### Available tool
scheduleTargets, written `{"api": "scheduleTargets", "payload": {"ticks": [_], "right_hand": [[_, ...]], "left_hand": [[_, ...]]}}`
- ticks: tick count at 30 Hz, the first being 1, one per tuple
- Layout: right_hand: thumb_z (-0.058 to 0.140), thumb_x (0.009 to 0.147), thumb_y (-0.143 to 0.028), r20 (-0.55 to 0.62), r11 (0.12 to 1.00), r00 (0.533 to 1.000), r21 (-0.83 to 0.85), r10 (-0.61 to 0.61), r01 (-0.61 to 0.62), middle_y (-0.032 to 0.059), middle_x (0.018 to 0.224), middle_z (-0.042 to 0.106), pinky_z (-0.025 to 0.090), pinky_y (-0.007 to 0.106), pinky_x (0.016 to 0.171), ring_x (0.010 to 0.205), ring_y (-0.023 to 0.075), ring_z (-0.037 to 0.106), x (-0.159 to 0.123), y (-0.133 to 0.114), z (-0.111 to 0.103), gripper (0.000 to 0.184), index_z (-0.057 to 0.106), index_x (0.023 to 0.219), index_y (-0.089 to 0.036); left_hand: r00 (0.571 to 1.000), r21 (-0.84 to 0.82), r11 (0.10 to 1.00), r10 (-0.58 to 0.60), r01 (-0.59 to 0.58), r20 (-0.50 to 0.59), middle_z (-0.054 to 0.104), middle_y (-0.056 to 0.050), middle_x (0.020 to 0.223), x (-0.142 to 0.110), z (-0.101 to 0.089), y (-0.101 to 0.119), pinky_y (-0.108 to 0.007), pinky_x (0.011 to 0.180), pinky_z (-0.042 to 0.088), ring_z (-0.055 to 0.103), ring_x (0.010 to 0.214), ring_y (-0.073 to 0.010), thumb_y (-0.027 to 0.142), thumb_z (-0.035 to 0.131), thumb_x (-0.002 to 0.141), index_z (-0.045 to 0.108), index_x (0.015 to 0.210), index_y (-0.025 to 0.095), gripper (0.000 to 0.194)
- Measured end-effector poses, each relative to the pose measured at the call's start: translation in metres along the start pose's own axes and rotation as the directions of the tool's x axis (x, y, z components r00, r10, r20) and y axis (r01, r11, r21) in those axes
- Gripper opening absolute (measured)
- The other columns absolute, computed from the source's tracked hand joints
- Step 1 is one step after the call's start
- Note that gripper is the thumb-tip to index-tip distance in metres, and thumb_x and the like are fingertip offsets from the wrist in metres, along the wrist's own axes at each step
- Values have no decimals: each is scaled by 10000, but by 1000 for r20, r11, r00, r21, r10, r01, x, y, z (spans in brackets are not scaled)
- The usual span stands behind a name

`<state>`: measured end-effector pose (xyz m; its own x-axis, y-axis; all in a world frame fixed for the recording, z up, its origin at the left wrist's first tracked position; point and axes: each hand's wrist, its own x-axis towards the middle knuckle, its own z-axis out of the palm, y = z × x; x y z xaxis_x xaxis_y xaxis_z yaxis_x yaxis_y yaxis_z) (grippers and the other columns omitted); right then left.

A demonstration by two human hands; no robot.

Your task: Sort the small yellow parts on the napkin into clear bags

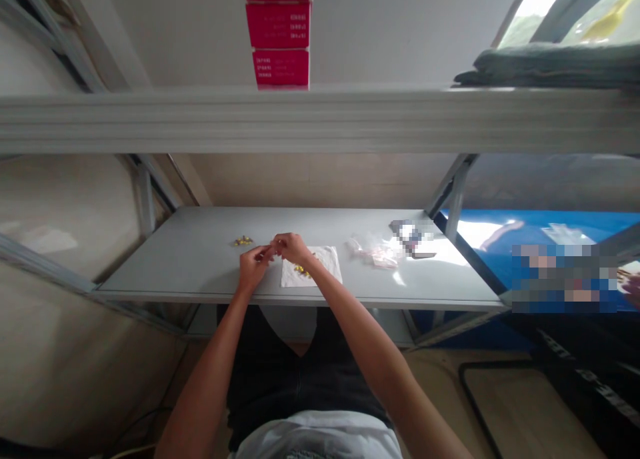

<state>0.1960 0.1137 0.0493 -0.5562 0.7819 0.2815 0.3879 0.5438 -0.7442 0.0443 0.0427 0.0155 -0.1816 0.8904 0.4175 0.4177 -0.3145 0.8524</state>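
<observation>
Fingers of left hand (pixel 255 265) and right hand (pixel 291 247) pinch near cloth (pixel 329 264), contents unclear; red boxes (pixel 279 27) bear illegible print.

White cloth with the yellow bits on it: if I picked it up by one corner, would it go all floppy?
Probably yes: the white cloth looks thin and creased, so it should sag. It might feel light. The small yellow pieces seem to lie loose on it, so they could slide off.

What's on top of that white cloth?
Small yellow pieces lie on the white cloth. The right hand and arm cover part of it, so what's under them can't be seen.
</observation>
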Motion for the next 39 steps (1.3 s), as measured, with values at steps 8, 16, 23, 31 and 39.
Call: {"api": "scheduleTargets", "payload": {"ticks": [8,16,23,31,39], "right_hand": [[496,982,-194,129,938,991,-347,34,13,56,896,766,382,223,684,815,167,673,-10,-5,-12,265,760,991,-204],[407,1051,-311,219,789,969,-613,115,45,181,1139,733,497,355,860,1026,279,710,-17,-37,-13,354,713,1172,-181],[532,938,-228,22,785,984,-606,179,-129,203,1100,727,514,370,860,1025,303,704,-17,-35,-20,261,689,1120,-127],[501,904,-98,-43,995,995,-43,-87,85,69,1015,740,553,278,782,803,157,710,-15,-10,-10,458,516,1355,-176],[559,923,-276,-102,895,992,434,-68,106,61,1026,767,633,281,746,854,165,752,-15,3,-22,267,757,1067,-171]], "left_hand": [[995,4,999,-40,40,97,738,-40,670,3,-3,-1,-277,581,484,635,572,-170,503,679,834,779,771,183,341],[997,139,989,-50,59,-63,695,-17,593,1,-1,-5,-269,562,452,606,554,-163,369,666,786,762,703,185,223],[981,-23,992,-126,123,-146,728,-33,682,3,1,-11,-248,555,478,627,575,-152,395,666,818,778,834,168,253],[997,-16,999,51,-52,-62,760,-88,1035,0,-1,-3,-266,716,545,695,920,-204,493,634,910,778,1011,198,343],[979,-245,950,-202,194,-8,753,-99,1007,13,4,-14,-288,709,541,711,829,-194,669,574,888,655,1251,181,613]]}}
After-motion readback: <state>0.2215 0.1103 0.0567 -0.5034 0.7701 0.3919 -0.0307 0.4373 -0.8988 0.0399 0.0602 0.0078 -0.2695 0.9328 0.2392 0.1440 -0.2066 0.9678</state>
